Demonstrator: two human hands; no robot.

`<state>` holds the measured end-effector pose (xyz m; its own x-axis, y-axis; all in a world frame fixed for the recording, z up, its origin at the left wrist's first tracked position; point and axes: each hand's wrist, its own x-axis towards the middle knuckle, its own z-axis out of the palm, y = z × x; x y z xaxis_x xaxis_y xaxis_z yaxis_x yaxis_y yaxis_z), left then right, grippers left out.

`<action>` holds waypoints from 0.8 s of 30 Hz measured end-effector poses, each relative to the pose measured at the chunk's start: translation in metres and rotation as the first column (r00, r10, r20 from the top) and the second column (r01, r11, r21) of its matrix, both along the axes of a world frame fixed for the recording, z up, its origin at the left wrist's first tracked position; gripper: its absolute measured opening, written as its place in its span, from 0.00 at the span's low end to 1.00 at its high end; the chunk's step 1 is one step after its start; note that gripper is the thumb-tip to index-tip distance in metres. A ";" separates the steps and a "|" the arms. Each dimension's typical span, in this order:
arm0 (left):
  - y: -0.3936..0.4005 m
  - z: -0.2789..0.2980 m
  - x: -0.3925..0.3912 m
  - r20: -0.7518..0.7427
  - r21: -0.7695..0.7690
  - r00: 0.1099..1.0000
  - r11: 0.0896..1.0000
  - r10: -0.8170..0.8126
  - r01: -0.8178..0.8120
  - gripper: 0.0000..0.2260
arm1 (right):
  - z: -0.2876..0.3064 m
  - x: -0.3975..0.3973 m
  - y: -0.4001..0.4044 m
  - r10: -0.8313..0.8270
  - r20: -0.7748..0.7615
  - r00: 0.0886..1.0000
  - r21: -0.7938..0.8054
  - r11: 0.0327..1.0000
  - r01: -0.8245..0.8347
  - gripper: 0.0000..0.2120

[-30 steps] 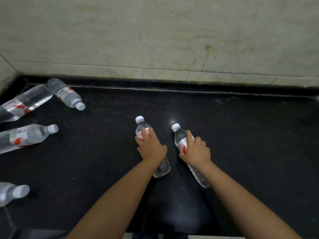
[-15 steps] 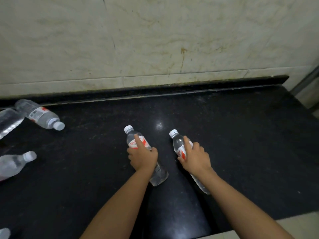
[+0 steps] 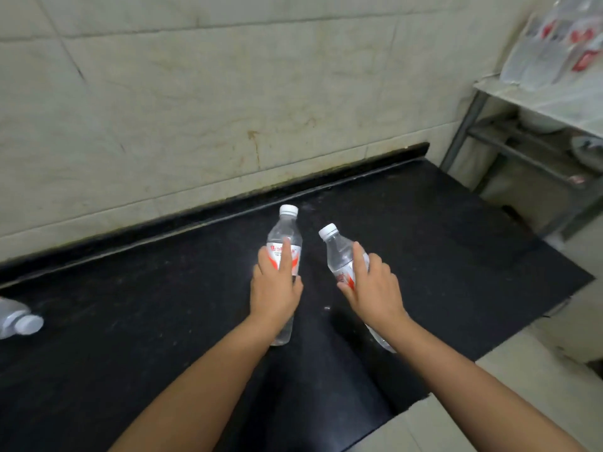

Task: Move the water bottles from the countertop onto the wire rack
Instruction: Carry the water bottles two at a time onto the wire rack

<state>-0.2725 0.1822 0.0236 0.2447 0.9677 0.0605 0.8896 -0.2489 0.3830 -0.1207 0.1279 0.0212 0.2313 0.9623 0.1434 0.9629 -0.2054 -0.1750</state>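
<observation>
The left hand [image 3: 277,290] is wrapped around the labelled middle of a clear plastic water bottle with a white cap and red-and-white label [image 3: 283,243], its index finger laid straight up the label and the other fingers curled round the body. The right hand [image 3: 372,285] grips a second clear plastic bottle with a white cap [image 3: 339,252] in the same way, fingers curled round its waist, the cap leaning toward the left. Both bottles are over the black polished stone table [image 3: 440,256], near its back edge; whether their bases touch the surface I cannot tell, as the forearms hide them.

A third clear bottle with a white cap [image 3: 19,321] lies on its side at the table's far left edge, well apart from the hands. The grey metal wire rack [image 3: 509,93] stands beyond the table's right end, with a blurred cluster of bottles with red labels [image 3: 554,44] on its upper shelf.

These bottles look full, so moderately heavy for their size, with thin walls that dent under a hard squeeze and a smooth, possibly slippery skin. The labelled waist seems the best place to hold: stiffer, less slick, and near the balance point.
</observation>
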 end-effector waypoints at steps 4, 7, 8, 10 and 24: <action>0.008 0.037 0.069 0.043 0.223 0.982 0.960 -0.182 0.168 0.35 | 0.049 0.060 -0.006 -0.092 -0.076 0.993 0.121 0.987 0.101 0.36; 0.011 0.065 0.124 0.098 0.385 0.945 0.888 -0.311 0.252 0.37 | 0.086 0.116 -0.014 -0.153 -0.114 0.982 0.259 0.949 0.178 0.36; 0.010 0.075 0.143 0.102 0.422 0.934 0.865 -0.342 0.271 0.38 | 0.099 0.136 -0.018 -0.167 -0.122 0.978 0.308 0.931 0.197 0.36; 0.006 0.099 0.183 0.061 0.499 0.919 0.809 -0.391 0.311 0.39 | 0.124 0.180 -0.026 -0.201 -0.117 0.973 0.396 0.889 0.231 0.37; -0.046 0.197 0.487 0.163 0.775 0.872 0.607 -0.461 0.176 0.37 | 0.235 0.477 -0.084 -0.187 0.021 0.982 0.775 0.623 0.103 0.33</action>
<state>0.2146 0.1360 0.2203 0.3564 0.4355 0.8267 0.5573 -0.8092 0.1860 0.3564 0.0437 0.2566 0.3032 0.4474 0.8414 0.9523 -0.1754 -0.2499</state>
